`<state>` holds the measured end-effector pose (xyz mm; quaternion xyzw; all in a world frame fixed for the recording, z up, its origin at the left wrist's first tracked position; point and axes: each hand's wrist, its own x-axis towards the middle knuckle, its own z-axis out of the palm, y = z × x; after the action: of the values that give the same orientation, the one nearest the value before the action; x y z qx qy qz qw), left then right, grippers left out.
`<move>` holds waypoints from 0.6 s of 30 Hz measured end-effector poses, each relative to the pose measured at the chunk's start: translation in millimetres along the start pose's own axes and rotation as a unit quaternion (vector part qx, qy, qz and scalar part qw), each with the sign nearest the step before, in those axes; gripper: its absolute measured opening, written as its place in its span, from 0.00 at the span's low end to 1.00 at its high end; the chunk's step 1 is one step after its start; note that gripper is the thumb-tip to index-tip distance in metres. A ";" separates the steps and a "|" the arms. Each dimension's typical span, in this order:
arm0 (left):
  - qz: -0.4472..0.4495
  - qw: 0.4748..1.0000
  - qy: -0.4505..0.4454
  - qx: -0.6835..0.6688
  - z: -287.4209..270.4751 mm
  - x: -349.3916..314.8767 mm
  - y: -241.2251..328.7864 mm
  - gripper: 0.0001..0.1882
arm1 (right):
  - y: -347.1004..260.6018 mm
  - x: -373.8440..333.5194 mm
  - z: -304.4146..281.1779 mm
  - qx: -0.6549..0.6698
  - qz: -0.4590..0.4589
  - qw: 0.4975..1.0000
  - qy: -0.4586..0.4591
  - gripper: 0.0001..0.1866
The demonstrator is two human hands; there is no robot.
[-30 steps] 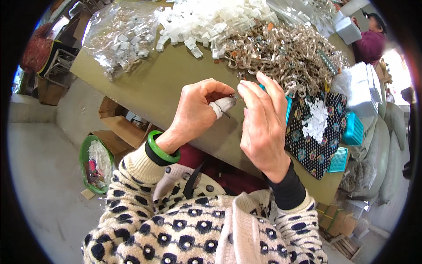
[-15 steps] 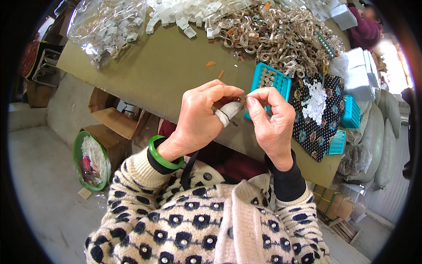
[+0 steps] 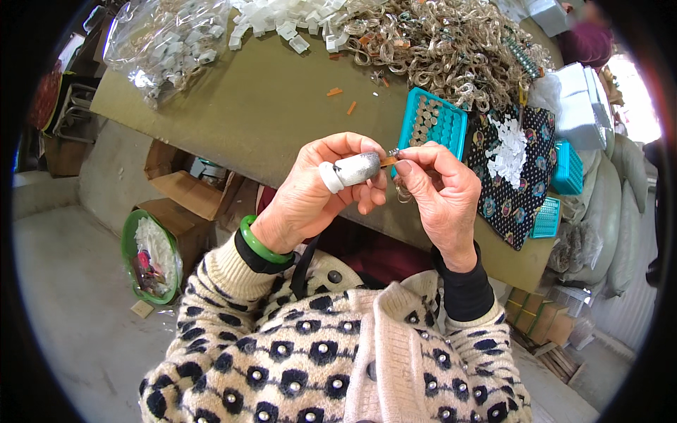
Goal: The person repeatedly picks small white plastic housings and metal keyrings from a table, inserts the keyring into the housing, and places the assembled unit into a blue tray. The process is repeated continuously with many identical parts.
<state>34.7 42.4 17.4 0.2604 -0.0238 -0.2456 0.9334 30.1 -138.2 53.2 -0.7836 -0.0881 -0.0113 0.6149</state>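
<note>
Near the frame's centre, a small, flat orange strip (image 3: 388,161) beside a dark metallic bit (image 3: 393,152) looks light, stiff and easily dropped, best pinched by its edges. The left hand (image 3: 307,195), thumb in a smudged white cover (image 3: 349,173), and the right hand (image 3: 448,194) pinch it from opposite sides, fingers curled, wrists below.

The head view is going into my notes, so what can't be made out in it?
Orange piece, head view: full shape hidden by the fingertips of the left hand and right hand.
Heap of white pieces, head view: cut off by the top edge.
Round discs in the turquoise tray, head view: too small to identify.
</note>
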 end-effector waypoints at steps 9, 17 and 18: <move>-0.077 0.996 -0.020 -0.048 7.2 2.5 -3.8 0.12 | 5.1 -1.0 -4.8 0.047 -0.022 0.999 -0.014 0.04; -0.068 0.996 -0.037 -0.034 10.5 -0.6 -12.6 0.13 | 10.6 -9.1 -8.6 0.317 0.119 0.940 -0.031 0.03; -0.066 0.996 -0.040 -0.040 10.0 -0.7 -12.0 0.13 | 11.1 -7.6 -11.5 0.294 0.117 0.947 -0.048 0.03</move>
<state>27.1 29.2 20.1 0.2135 -0.0338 -0.3173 0.9234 25.4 -152.7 44.4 -0.5721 -0.0243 0.1249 0.8102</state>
